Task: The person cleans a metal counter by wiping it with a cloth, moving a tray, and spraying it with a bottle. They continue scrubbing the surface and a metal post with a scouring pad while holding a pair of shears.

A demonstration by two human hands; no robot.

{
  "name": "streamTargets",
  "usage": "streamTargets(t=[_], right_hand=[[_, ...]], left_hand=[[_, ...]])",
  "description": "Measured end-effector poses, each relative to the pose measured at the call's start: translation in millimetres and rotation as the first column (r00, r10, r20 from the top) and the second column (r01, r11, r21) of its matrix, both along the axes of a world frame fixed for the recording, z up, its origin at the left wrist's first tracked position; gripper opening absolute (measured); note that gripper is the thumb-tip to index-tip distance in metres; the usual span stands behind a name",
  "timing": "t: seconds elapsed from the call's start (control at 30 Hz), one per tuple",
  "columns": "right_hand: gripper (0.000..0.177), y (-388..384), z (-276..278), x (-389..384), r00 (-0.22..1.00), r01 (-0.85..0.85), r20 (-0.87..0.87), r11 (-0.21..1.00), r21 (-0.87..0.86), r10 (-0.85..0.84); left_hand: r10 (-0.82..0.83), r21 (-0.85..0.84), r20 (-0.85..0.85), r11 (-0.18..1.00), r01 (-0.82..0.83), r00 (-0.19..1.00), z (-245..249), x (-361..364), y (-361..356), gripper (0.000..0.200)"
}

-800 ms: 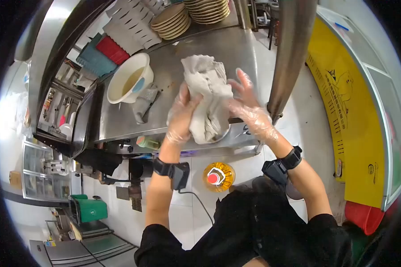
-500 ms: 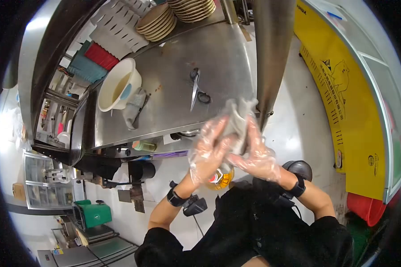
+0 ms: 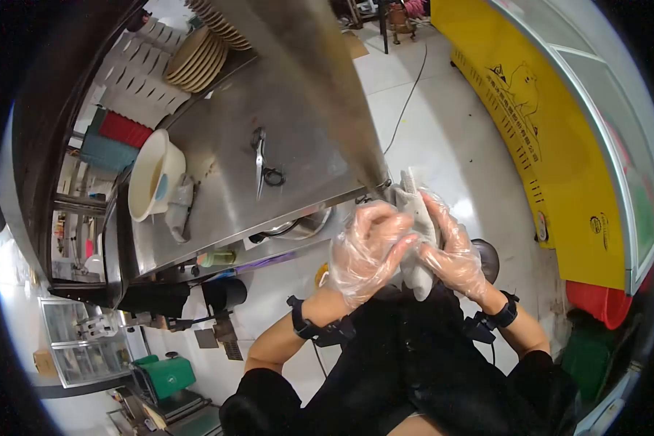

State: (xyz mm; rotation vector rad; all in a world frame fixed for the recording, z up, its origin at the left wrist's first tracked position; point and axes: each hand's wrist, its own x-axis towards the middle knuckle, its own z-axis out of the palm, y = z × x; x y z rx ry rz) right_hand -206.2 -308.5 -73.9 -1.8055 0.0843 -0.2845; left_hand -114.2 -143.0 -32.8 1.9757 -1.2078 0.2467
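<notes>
Both my hands wear clear plastic gloves and are in front of my torso, past the steel table's near edge. A folded grey-white cloth (image 3: 419, 270) hangs between them, its upper end sticking up above my fingers. My right hand (image 3: 458, 254) is closed around its right side, with the thumb across the front. My left hand (image 3: 369, 251) has curled fingers and its thumb presses on the cloth's left side. On the table lie open black-handled scissors (image 3: 260, 166), and a cream basin (image 3: 155, 174) stands with a grey crumpled cloth (image 3: 179, 211) beside it.
The steel table (image 3: 225, 145) fills the upper left, with a metal post (image 3: 320, 87) at its right corner. Stacked plates (image 3: 196, 62) stand at the back. A yellow freezer (image 3: 538, 131) stands on the right, near a red bin (image 3: 597, 304). A metal pot is under the table.
The view has turned right, so the table, scissors and basin sit farther left. My hands have moved right past the table corner, and the cloth now hangs longer, below my fingers.
</notes>
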Motion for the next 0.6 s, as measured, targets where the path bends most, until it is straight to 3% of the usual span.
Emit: streamTargets(t=[0.03, 0.17, 0.23, 0.3, 0.37, 0.4, 0.47, 0.5, 0.57, 0.6], right_hand=[[0.076, -4, 1, -1, 1.000, 0.001, -0.002, 1.000, 0.001, -0.001], [0.071, -16, 8, -3, 0.993, -0.091, -0.084, 0.996, -0.022, 0.089], [0.070, -23, 5, -2, 0.986, -0.131, -0.104, 0.991, -0.038, 0.127], [0.071, -32, -2, 3, 0.983, -0.182, -0.003, 0.983, 0.016, 0.182], [0.072, -45, 10, 8, 0.978, -0.126, -0.158, 0.988, 0.087, 0.138], [0.072, -54, 11, 13, 0.981, -0.086, -0.175, 0.996, -0.016, 0.082], [0.071, -76, -8, 33, 0.995, 0.006, -0.102, 1.000, 0.015, -0.004], [0.070, -88, -17, 49, 0.998, 0.057, 0.012, 0.990, -0.128, -0.056], [0.070, -101, 9, 84, 0.991, 0.113, -0.046, 0.960, -0.255, -0.128], [0.068, -110, 6, 109, 0.993, 0.079, 0.106, 0.959, -0.274, -0.051]], left_hand=[[-0.020, -0.060, -0.029, 0.998, 0.018, 0.999, 0, 0, -9, 0.029], [0.048, 0.021, -0.118, 0.999, -0.046, 0.992, 5, 6, -23, 0.022], [-0.035, -0.117, -0.158, 0.993, 0.016, 0.987, -4, 13, -22, 0.022], [0.028, -0.109, -0.130, 0.993, -0.043, 0.991, 0, 10, -19, 0.022], [0.085, 0.012, -0.035, 0.996, -0.085, 0.996, 13, 8, -10, 0.015], [0.119, -0.005, 0.051, 0.993, -0.119, 0.992, 11, 10, -5, 0.016], [0.210, -0.014, 0.185, 0.977, -0.211, 0.960, 10, 15, 10, 0.016], [0.243, -0.080, 0.185, 0.970, -0.232, 0.952, 3, 21, 18, 0.014], [0.415, -0.053, 0.161, 0.910, -0.411, 0.896, 10, 27, 27, 0.007], [0.485, -0.086, 0.047, 0.873, -0.481, 0.873, 10, 33, 27, 0.003]])
